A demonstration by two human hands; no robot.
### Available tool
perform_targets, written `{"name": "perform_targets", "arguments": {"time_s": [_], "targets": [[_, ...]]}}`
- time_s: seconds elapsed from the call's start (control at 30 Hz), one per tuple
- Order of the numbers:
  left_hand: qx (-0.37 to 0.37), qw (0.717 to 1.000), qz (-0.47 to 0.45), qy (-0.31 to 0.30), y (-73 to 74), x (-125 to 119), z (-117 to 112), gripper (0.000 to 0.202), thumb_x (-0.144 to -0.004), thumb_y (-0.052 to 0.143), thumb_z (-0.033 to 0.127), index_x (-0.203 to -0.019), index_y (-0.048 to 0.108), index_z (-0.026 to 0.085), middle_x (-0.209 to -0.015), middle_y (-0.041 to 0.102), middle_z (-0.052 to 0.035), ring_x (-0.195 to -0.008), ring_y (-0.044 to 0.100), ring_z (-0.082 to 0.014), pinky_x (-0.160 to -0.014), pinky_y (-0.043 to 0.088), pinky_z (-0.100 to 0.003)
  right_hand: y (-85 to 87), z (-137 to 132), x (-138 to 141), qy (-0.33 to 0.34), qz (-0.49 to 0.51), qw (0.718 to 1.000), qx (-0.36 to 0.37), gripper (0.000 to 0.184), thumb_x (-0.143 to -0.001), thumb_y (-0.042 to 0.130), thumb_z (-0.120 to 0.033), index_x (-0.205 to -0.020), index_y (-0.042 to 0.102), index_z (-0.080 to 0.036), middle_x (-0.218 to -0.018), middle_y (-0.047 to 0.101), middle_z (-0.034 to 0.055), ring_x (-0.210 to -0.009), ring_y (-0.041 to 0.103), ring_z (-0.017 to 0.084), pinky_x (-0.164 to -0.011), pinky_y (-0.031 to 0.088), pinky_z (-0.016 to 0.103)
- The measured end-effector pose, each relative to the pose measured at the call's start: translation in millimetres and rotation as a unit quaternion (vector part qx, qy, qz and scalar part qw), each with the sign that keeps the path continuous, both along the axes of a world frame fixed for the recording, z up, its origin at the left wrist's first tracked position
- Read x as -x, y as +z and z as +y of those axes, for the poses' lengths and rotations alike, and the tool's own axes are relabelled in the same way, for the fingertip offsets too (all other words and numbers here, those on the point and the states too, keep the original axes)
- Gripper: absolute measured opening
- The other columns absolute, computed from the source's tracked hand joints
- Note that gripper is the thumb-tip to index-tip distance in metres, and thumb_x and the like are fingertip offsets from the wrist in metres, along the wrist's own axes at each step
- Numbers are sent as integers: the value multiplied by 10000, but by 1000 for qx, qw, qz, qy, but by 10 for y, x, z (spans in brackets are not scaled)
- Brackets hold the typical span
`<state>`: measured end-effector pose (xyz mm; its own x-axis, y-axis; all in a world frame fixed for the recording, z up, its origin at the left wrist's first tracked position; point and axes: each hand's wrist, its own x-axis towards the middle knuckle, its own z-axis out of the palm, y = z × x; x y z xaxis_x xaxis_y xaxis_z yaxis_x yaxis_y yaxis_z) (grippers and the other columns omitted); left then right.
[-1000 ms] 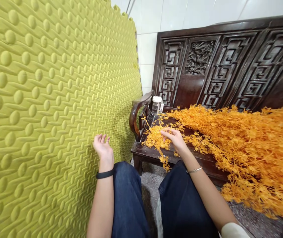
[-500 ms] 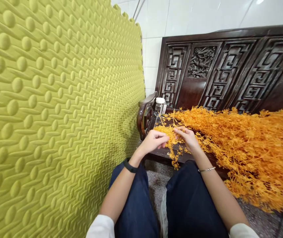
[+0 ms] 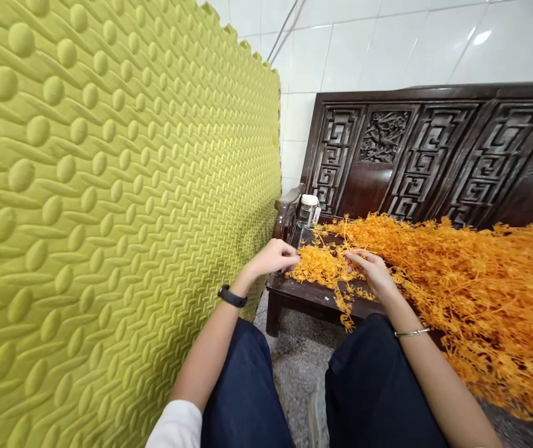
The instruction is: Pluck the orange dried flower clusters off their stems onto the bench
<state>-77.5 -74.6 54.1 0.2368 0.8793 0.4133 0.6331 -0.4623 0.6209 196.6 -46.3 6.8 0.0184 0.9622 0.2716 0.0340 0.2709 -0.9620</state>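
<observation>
A small heap of orange artificial-looking sprigs (image 3: 317, 266) lies on the dark wooden bench seat (image 3: 303, 291). My left hand (image 3: 276, 256) is at the heap's left edge, fingers curled together; what they hold, if anything, is hidden. At the heap's right side, the thumb and fingertips of my right hand (image 3: 372, 269) are pinched on an orange sprig (image 3: 347, 250). A large bundle of long orange stems (image 3: 485, 274) lies to the right of that hand. One sprig (image 3: 344, 308) hangs over the bench's front edge.
A clear jar with a white lid (image 3: 309, 208) stands by the bench's armrest (image 3: 287, 211). A tall yellow-green foam mat (image 3: 121, 205) rises on my left. Behind the seat is the carved backrest (image 3: 371, 177), with white wall tiles above.
My left hand has moved left, away from the right hand to the heap's left edge. My right hand stays near the sprigs. The view has shifted, showing more wall.
</observation>
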Motion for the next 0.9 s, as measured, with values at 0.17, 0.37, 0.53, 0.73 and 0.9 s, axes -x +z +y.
{"name": "perform_targets", "arguments": {"time_s": [0.17,0.37,0.53,0.73,0.9], "targets": [[93,957,-110,251,-346,570,350,174,-726,548,251,-573,548,168,-540,561,-17,-587,575,-154,-592,429,-259,-25,22,34,10,-18,1000,-10,317,-618,743,-459,-600,636,-161,-600,585,16,-527,528,121,-618,449,284],[100,955,-85,266,-559,501,547,167,-688,582,223,-547,504,178,-515,510,3,-582,541,-156,-612,410,-273,-7,50,32,-4,-12,1000,0,332,-588,753,-476,-607,641,-165,-610,599,20,-514,522,125,-619,449,297],[54,962,-60,262,-482,273,468,101,-729,548,214,-641,547,166,-778,596,-66,-762,575,-191,-732,423,-307,22,19,-32,6,5,1000,3,320,-572,764,-459,-587,638,-166,-647,603,18,-506,519,115,-595,430,292],[-46,959,-44,276,-333,165,312,97,-792,481,196,-773,566,155,-921,576,-94,-780,558,-187,-751,412,-326,24,-26,8,27,4,1000,6,297,-609,753,-433,-625,628,-163,-641,595,8,-504,519,104,-597,430,278],[-81,988,-115,71,-210,-128,121,297,-862,438,418,-818,596,170,-812,607,-38,-727,539,-142,-708,407,-278,62,-52,195,67,36,997,11,310,-597,765,-411,-738,617,-177,-674,615,-8,-503,540,102,-608,439,274]]}}
